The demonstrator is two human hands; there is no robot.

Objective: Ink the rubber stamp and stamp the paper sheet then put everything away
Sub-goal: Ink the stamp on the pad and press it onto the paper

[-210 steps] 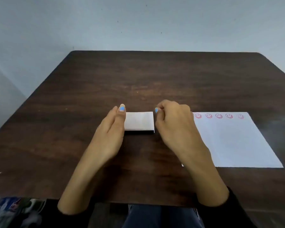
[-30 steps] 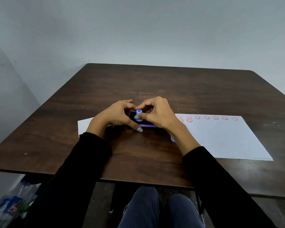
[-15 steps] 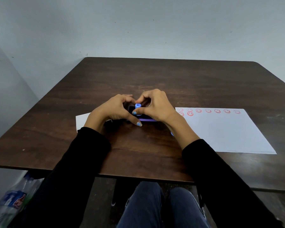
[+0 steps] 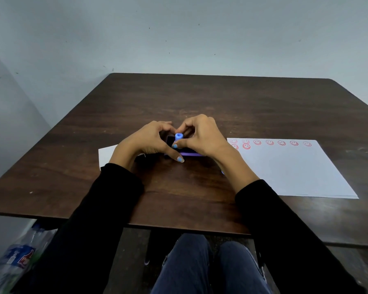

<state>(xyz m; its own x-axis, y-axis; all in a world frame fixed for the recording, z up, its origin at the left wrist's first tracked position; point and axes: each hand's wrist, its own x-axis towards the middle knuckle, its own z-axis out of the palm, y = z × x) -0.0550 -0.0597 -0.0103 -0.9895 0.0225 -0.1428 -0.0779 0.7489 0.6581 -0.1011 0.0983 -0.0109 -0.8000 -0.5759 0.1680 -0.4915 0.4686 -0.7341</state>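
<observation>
Toward the dark wooden table's [image 4: 200,98] left edge lay a white lid-like sheet [image 4: 106,154], partly hidden. Centrally, the left hand [image 4: 145,141] curled around the black ink pad box [image 4: 170,141], steadying it, while the right hand [image 4: 202,136] pinched the small blue cylindrical rubber stamp [image 4: 178,137] over it. Rightward, the white paper sheet [image 4: 295,170] already bore red smileys [image 4: 269,142]; more stamping or packing likely remained.

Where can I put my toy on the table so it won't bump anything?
The whole far half of the table, beyond both hands, is bare. So is the near strip between the sleeves and the left front corner. It's crowded in the middle: left hand, right hand, blue stamp, and the paper sheet on the right.
</observation>
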